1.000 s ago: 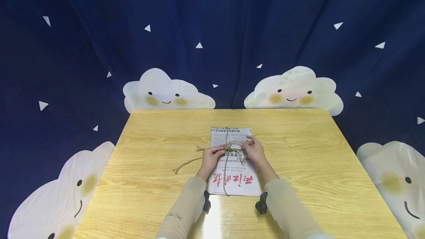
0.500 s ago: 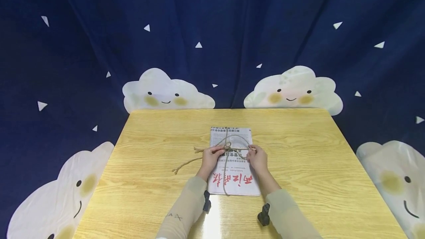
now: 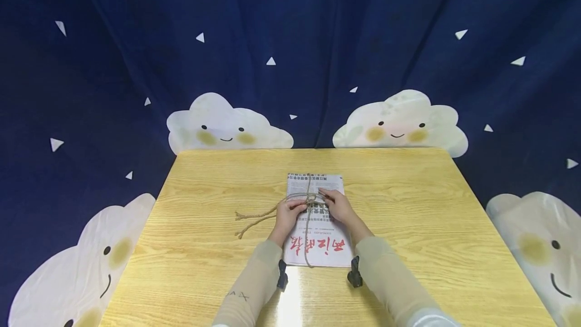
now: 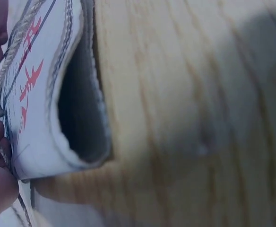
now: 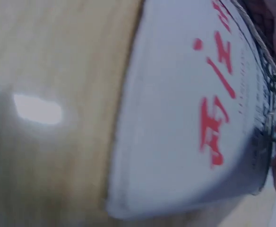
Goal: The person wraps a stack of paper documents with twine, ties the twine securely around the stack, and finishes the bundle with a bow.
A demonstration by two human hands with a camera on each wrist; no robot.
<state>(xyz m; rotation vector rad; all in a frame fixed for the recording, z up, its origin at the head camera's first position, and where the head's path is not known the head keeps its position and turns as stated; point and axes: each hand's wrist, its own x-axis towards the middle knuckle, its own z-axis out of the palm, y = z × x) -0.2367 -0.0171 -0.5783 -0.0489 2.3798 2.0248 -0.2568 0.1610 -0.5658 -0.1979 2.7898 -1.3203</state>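
A folded newspaper bundle (image 3: 327,236) with red lettering lies on the table, twine (image 3: 307,238) running lengthwise over it and crosswise at a knot (image 3: 311,198). From the left, my left hand (image 3: 287,218) pinches the twine beside the knot with thumb and fingers. On the other side, my right hand (image 3: 340,207) has its fingertips on the twine close to the knot, the index finger lifted a little apart. Two loose twine tails stretch left past the paper onto the wood. In the left wrist view the bundle's folded edge (image 4: 57,151) gapes. The right wrist view is blurred.
The wooden table (image 3: 408,201) extends around the bundle on every side. Behind it hangs a dark blue curtain (image 3: 272,24) with white triangles and smiling clouds. A black wrist device (image 3: 282,275) sits below each hand.
My right hand drew a twine end to the right, then came back left to the knot. The upper tail now reaches farther left, and the arc over the paper's right half is gone. The left hand stays.
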